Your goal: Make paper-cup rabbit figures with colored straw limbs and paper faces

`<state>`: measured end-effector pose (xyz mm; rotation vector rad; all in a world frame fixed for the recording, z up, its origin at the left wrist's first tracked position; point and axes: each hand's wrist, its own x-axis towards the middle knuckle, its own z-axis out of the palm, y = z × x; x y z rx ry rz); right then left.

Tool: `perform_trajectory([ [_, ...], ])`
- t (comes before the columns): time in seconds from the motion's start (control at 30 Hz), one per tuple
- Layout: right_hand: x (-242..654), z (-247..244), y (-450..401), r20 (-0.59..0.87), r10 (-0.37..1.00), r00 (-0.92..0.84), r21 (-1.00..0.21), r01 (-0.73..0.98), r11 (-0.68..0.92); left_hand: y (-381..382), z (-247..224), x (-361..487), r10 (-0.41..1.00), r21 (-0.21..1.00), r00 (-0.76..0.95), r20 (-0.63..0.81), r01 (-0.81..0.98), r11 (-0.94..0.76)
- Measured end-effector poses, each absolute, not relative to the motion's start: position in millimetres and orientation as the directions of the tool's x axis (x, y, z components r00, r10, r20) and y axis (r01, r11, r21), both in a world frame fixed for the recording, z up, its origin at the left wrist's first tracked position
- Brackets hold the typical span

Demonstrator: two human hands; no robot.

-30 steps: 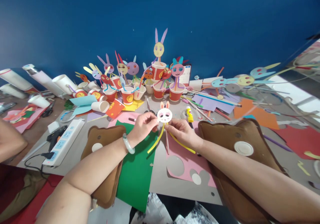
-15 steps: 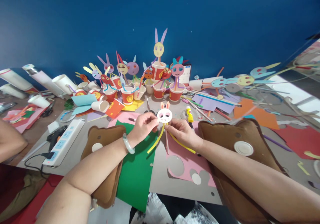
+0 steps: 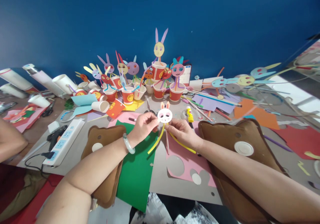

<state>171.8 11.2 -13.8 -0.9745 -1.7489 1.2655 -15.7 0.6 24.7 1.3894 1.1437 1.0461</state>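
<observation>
A white paper rabbit face [image 3: 164, 116] with pink-lined ears faces me between my two hands. My left hand [image 3: 144, 126] pinches its left edge between thumb and fingertips. Just below the face, my right hand [image 3: 183, 132] has its fingers closed at the top of the straw-like strips. A yellow strip [image 3: 156, 142] hangs to the left, another yellow strip [image 3: 183, 145] bends to the right, and a pale pink stick [image 3: 167, 143] points down between them. Under my hands lie green paper [image 3: 137, 174] and pink paper [image 3: 182, 180] with round holes cut out.
Paper cups [image 3: 177, 93] bearing rabbit-faced figures line the back by the blue wall. Brown cushions [image 3: 105, 170] flank the work area. A power strip [image 3: 64, 142] lies at left, a yellow glue stick [image 3: 189, 114] beyond my right hand. Another person's arm [image 3: 11, 140] shows at far left.
</observation>
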Motion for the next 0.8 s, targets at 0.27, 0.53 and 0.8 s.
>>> perform_trajectory([
  [0.27, 172.0, -13.8, 11.1, 0.125, 0.895, -0.428, -0.966, 0.154, 0.209, 1.3, 23.5, -16.4, 0.984, 0.994, 0.179, 0.023, 0.105, -0.043],
  [0.53, 172.4, -16.2, 12.3, 0.115, 0.891, -0.44, -0.969, 0.149, 0.199, 1.3, 23.4, -16.9, 0.983, 0.993, 0.183, 0.021, 0.113, -0.042],
  [0.8, 172.6, -15.0, 11.6, 0.124, 0.896, -0.427, -0.963, 0.166, 0.212, 1.3, 23.5, -15.5, 0.987, 0.995, 0.163, 0.008, 0.095, -0.023],
])
